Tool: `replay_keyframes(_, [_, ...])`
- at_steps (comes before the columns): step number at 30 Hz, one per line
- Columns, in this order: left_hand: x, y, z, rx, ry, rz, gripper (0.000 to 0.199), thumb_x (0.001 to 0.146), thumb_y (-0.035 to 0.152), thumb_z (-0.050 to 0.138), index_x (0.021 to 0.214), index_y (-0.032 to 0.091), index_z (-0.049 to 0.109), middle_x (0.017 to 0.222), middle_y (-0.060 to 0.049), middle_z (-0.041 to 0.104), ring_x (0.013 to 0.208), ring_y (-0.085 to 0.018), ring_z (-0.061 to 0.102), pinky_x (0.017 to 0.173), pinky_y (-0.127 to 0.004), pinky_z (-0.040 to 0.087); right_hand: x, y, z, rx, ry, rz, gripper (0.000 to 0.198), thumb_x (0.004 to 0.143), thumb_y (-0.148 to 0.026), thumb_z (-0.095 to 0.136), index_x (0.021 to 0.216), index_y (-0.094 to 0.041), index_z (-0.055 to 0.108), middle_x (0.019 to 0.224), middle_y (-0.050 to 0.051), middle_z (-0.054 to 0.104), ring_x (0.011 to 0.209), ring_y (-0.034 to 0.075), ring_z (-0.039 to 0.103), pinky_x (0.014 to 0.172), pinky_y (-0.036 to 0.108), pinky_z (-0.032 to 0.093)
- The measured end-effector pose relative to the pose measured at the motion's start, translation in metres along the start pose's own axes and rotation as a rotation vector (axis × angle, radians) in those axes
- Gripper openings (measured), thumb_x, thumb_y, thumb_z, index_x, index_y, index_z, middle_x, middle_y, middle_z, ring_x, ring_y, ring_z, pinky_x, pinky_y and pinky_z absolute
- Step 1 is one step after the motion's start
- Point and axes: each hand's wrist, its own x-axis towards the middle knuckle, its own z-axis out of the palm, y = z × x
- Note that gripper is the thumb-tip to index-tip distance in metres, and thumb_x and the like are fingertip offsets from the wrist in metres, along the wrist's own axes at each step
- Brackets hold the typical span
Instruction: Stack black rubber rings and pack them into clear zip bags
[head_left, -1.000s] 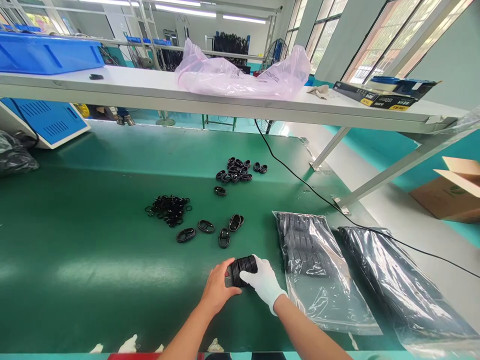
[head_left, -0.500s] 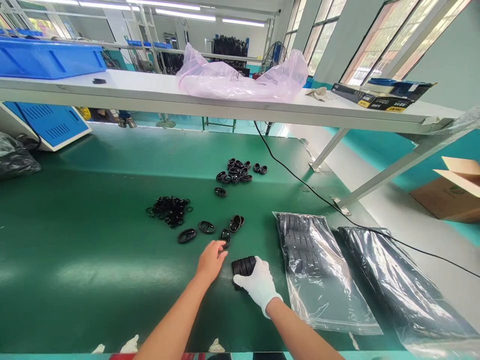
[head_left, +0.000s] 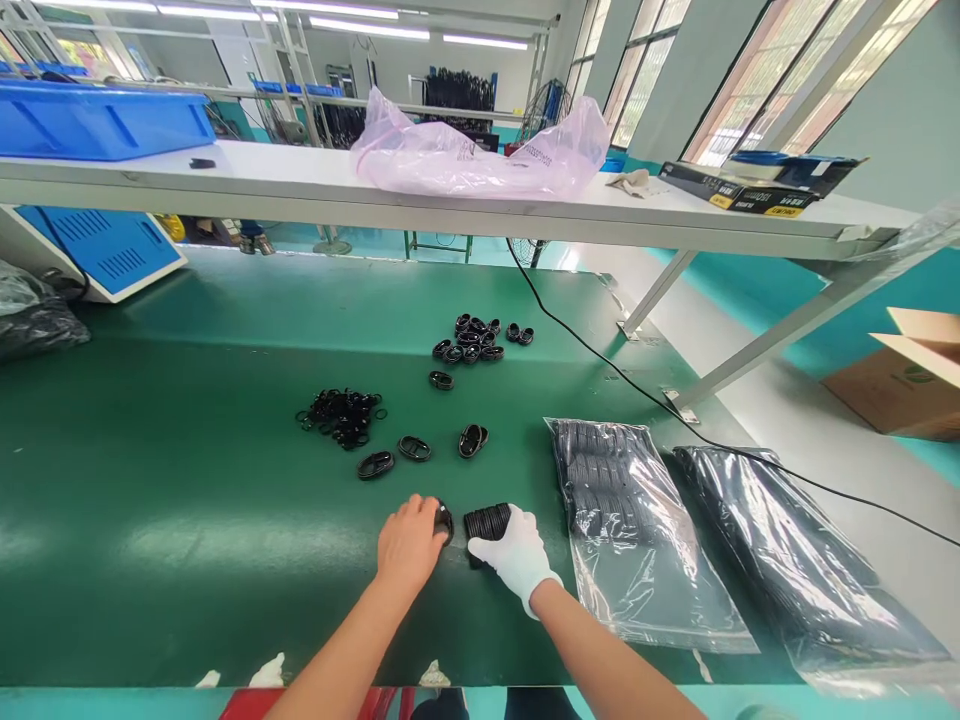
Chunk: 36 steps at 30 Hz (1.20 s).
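Note:
My bare left hand (head_left: 409, 540) rests on the green mat, fingers closed over one black oval part (head_left: 444, 520) just left of the stack. My right hand (head_left: 517, 555), in a white glove, grips a stack of black oval parts (head_left: 486, 523) lying on the mat. Three loose oval parts (head_left: 414, 448) lie a little farther out. Beyond them sit a heap of thin black rings (head_left: 341, 415) and a pile of several more oval parts (head_left: 472, 340).
Two clear plastic bags of black parts (head_left: 622, 500) (head_left: 780, 560) lie to the right. A black cable (head_left: 600, 360) crosses the mat. A white shelf (head_left: 300, 185) above holds a blue bin (head_left: 97, 120), a pink plastic bag (head_left: 480, 150) and a box (head_left: 757, 185).
My left hand let go of the stack, reached out to a loose oval part and has drawn it back beside the stack. My right hand stayed on the stack.

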Motion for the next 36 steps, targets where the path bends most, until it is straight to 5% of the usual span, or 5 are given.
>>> replay_keyframes(4, [0.016,0.014,-0.002,0.009,-0.066,-0.078,0.064,0.06,0.024,0.067,0.118,0.017,0.042,0.115,-0.012,0.047,0.108,-0.027,0.046,0.086,-0.034,0.037,0.0,0.003,0.002,-0.017,0.002,-0.009,0.072,0.053,-0.049,0.066,0.114,-0.017,0.046,0.109,0.011,0.047,0.094,0.023,0.056,0.08,0.033,0.045])
replay_keyframes(9, [0.003,0.007,0.007,-0.199,-0.133,0.012,0.073,0.056,0.023,0.067,0.123,0.024,0.038,0.123,-0.006,0.043,0.101,-0.02,0.053,0.078,-0.027,0.041,-0.002,0.002,0.001,-0.01,-0.002,-0.012,0.068,0.054,-0.049,0.064,0.112,-0.018,0.048,0.107,0.01,0.048,0.089,0.021,0.058,0.077,0.031,0.046])
replay_keyframes(15, [-0.017,-0.007,0.025,-0.57,-0.122,0.084,0.075,0.058,0.026,0.066,0.127,0.026,0.037,0.128,-0.005,0.045,0.113,-0.024,0.045,0.091,-0.032,0.038,-0.003,0.0,-0.003,0.01,0.003,-0.019,0.069,0.053,-0.047,0.065,0.112,-0.016,0.048,0.107,0.011,0.049,0.09,0.023,0.057,0.079,0.032,0.045])
replay_keyframes(31, [-0.01,-0.007,0.036,-0.578,-0.094,0.092,0.075,0.058,0.026,0.067,0.127,0.029,0.039,0.123,-0.003,0.051,0.102,-0.022,0.05,0.091,-0.035,0.036,0.002,0.005,0.002,-0.016,-0.004,-0.004,0.076,0.052,-0.048,0.064,0.118,-0.016,0.044,0.11,0.011,0.049,0.093,0.024,0.057,0.081,0.033,0.044])
replay_keyframes(36, [-0.008,-0.009,0.042,-0.518,-0.079,0.135,0.076,0.058,0.028,0.069,0.127,0.028,0.039,0.129,-0.002,0.048,0.117,-0.025,0.041,0.098,-0.036,0.029,-0.005,-0.002,0.006,-0.049,-0.004,0.048,0.101,0.052,-0.049,0.063,0.135,-0.008,0.02,0.125,0.018,0.039,0.111,0.03,0.047,0.09,0.036,0.039])
